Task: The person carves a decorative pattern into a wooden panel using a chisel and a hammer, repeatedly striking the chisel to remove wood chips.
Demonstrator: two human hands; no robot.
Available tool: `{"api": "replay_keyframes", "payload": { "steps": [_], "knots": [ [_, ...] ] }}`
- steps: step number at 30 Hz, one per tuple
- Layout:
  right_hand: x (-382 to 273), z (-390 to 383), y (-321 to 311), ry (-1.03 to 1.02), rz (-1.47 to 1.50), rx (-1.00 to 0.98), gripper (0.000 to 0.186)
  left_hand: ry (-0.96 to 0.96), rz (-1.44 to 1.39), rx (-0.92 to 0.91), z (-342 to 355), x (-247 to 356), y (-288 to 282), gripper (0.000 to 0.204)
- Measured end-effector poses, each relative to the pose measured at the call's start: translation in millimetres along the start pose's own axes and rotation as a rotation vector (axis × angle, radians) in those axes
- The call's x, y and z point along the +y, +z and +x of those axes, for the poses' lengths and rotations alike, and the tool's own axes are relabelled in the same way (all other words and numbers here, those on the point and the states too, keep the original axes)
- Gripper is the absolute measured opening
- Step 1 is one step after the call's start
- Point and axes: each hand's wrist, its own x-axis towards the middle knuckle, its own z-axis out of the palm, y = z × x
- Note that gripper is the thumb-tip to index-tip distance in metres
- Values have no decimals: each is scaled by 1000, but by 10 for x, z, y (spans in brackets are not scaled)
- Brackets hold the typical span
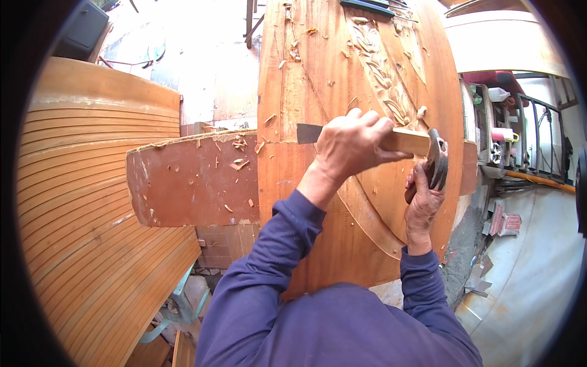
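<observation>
My left hand [354, 142] is closed around a flat tool with a pale wooden body [406, 142]; its flat grey metal end [309, 133] sticks out to the left. My right hand [424, 202] grips a dark, curved tool [439, 160] at the wooden body's right end. The two seem to touch there, but fingers hide part of the contact and I cannot tell the dark tool's kind. Both hands are above a large wooden panel [287, 202]. Beyond them, a leafy relief carving [382, 76] runs up the panel, and a smooth curved raised band [370, 217] lies nearer me.
A reddish-brown board [189, 183] lies crosswise at the panel's left, with wood shavings [239, 164] on it. Grooved wooden panels [92, 183] fill the left side. A dark tray-like object [368, 7] sits at the panel's far end. Shelves [492, 125] with odds and ends stand right.
</observation>
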Motion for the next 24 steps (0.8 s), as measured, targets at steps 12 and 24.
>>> {"api": "replay_keyframes", "payload": {
  "steps": [12, 24],
  "knots": [
    [-138, 318, 158, -53, 221, 97, 27, -138, -31, 19, -67, -78, 125, 59],
    [-257, 583, 412, -82, 222, 157, 22, -191, -30, 59, -101, -128, 107, 60]
  ]
}}
